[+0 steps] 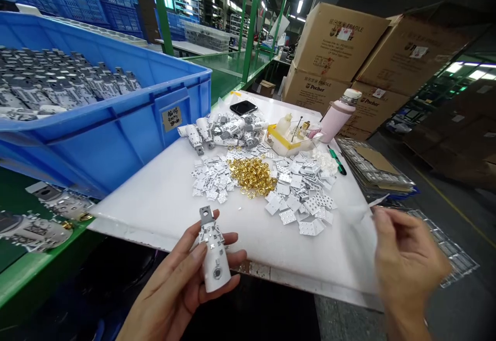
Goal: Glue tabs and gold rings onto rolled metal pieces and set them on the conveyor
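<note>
My left hand (182,279) grips a white cylindrical part (215,258) upright, with a grey metal tab at its top end and small perforated metal plates fixed to its side. My right hand (406,261) hangs at the right edge of the white plastic board (155,217), fingertips pinched together. A thin white strip (378,201) shows just above those fingers, but I cannot tell whether they hold it. Ahead of my hands lie a heap of gold rings (247,176), scattered perforated white-and-silver plates (298,196) and a pile of similar white parts (222,130).
A large blue crate (116,119) of grey-and-white parts stands to the left, above a green bench edge with more parts. On the board's far side are a black phone, a yellow tray with bottles, a pink flask and a green pen. Cardboard cartons are stacked behind.
</note>
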